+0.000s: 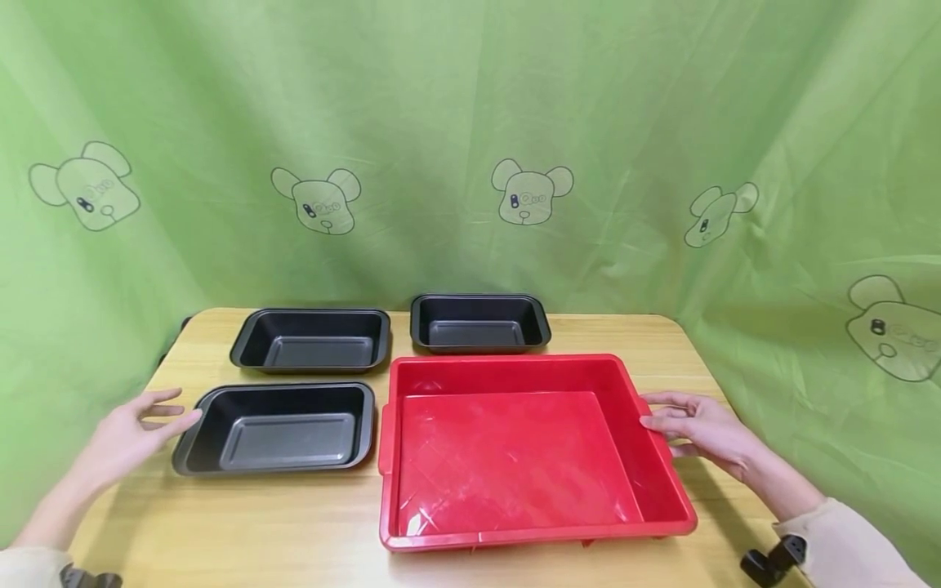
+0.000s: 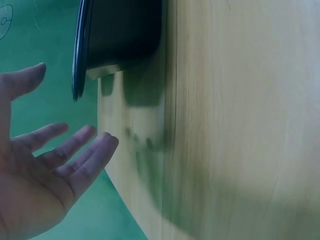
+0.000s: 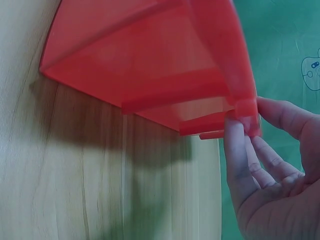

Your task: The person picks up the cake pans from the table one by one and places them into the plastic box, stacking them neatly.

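A big red tray sits on the wooden table, near the front edge and toward the right side; it has nothing in it; the right hand is at the tray's right rim, and in the right wrist view its thumb and fingers touch the rim there, with the fingers nearly straight, so it touches more than it grabs. The left hand is over the left edge of the table; its fingers are spread and loose, and it holds nothing; its fingertips are just beside the near black pan, and I cannot tell if they touch it; in the left wrist view the hand is wide open with the pan's dark rim just beyond its fingertips. That pan sits to the left of the red tray, very close to it; a second black pan sits behind it, near the back edge of the table; a smaller black pan sits at the back edge too, right behind the red tray. A green cloth with bear faces hangs behind the table.
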`<act>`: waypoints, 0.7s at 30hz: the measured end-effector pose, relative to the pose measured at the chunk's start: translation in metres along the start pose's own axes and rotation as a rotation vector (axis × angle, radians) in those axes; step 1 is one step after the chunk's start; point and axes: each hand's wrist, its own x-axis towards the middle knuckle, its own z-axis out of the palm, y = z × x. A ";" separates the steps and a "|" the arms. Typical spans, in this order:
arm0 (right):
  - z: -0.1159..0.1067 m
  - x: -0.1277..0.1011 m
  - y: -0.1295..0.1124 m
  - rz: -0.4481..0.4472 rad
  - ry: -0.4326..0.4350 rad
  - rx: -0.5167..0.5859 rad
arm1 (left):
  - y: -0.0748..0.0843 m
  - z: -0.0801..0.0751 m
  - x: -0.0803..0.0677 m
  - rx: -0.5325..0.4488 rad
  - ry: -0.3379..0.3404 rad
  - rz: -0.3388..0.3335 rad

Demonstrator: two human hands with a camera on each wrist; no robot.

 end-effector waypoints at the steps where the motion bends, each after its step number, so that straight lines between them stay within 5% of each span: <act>1: 0.000 0.000 0.000 0.003 -0.001 0.000 | 0.000 0.000 0.001 -0.013 -0.016 -0.007; 9: 0.001 0.000 -0.001 0.007 -0.002 -0.011 | -0.002 0.005 0.009 -0.007 -0.089 -0.067; 21: 0.001 0.001 0.000 0.005 0.000 0.002 | -0.006 0.016 0.024 -0.053 -0.105 -0.080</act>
